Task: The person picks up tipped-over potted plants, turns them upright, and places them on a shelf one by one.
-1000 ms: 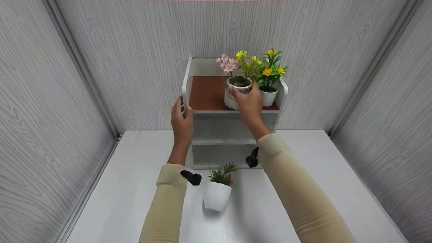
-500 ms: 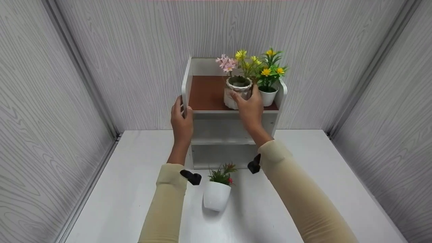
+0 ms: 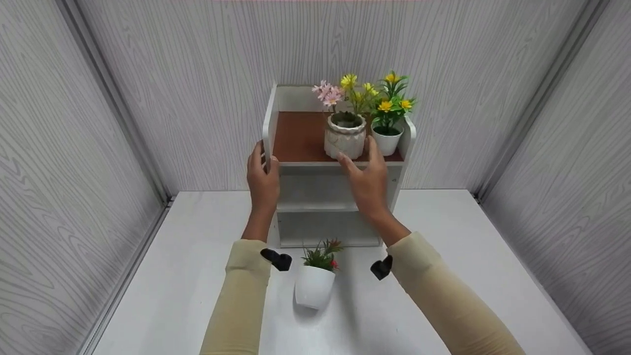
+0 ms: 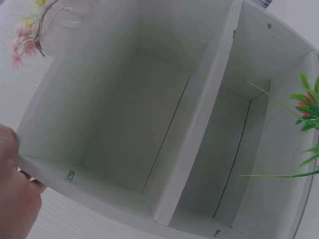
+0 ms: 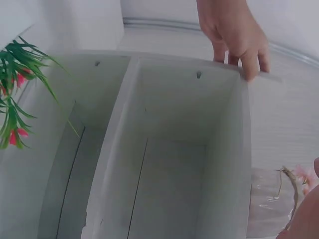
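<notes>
At the far edge of the white surface (image 3: 197, 286), a small shelf unit (image 3: 300, 133) stands before the grained wall, and the left hand (image 3: 263, 182) has its grip wrapped round the unit's left side panel, likely to keep it from shifting. On the brown top board stands the textured pot (image 3: 345, 143) of pink and yellow flowers, upright beside a smaller white pot (image 3: 387, 144), both, I'd guess, kept inside the raised side for safety. The right hand (image 3: 369, 182) lies just in front, thumb and fingers parted and closed round nothing; whether a fingertip brushes the pot I can't tell. A second ago that hand was up at the pot's side; now it has drawn down and back, while the textured pot stays in place.
</notes>
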Demonstrator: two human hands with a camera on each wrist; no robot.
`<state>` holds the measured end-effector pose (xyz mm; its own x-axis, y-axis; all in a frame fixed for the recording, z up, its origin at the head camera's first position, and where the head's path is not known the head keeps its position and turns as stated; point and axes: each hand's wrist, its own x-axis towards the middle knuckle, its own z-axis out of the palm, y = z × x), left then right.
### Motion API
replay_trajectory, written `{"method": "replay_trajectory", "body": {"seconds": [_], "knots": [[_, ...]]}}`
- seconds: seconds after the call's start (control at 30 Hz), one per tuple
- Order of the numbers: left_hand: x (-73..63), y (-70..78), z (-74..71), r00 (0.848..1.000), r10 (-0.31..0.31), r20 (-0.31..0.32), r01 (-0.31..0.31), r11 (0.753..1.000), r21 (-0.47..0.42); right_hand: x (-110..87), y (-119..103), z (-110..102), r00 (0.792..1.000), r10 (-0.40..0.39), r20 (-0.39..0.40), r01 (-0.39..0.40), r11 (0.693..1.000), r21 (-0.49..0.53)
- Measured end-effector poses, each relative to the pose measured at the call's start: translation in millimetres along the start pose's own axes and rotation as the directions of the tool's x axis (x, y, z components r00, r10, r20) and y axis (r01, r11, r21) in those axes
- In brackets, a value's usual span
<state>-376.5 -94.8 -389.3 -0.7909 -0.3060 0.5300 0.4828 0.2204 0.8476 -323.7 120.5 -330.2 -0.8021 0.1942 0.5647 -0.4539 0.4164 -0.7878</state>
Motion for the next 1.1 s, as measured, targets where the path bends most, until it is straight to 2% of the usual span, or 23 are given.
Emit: {"method": "replay_trajectory", "body": {"seconds": [0.3,0.53,0.73,0.87,1.1], "knots": [[0.8,0.2,-1.8,1.0,0.018,0.006,-0.019,1.0,0.02,-48.8,11.0,-13.5,0.987,0.081,0.141,-0.083,0.996,0.012],[-0.2,0.2,-3.0,1.0,0.031,0.0,-0.031,0.999,0.015,-90.3,29.4,-18.9,0.981,0.073,0.182,-0.074,0.997,-0.002],[-0.8,0.7,-1.9,1.0,0.026,0.009,-0.025,1.0,-0.005,-125.7,49.4,-23.6,0.966,0.138,0.22,-0.136,0.99,-0.026],[-1.1,0.4,-1.3,1.0,0.028,0.008,-0.027,1.0,-0.015,-145.7,66.5,-23.3,0.951,0.193,0.24,-0.19,0.981,-0.035],[-0.6,0.2,-0.2,1.0,0.016,0.003,-0.016,1.0,0.0,-182.4,92.8,-10.9,0.907,0.314,0.281,-0.309,0.949,-0.064]]}}
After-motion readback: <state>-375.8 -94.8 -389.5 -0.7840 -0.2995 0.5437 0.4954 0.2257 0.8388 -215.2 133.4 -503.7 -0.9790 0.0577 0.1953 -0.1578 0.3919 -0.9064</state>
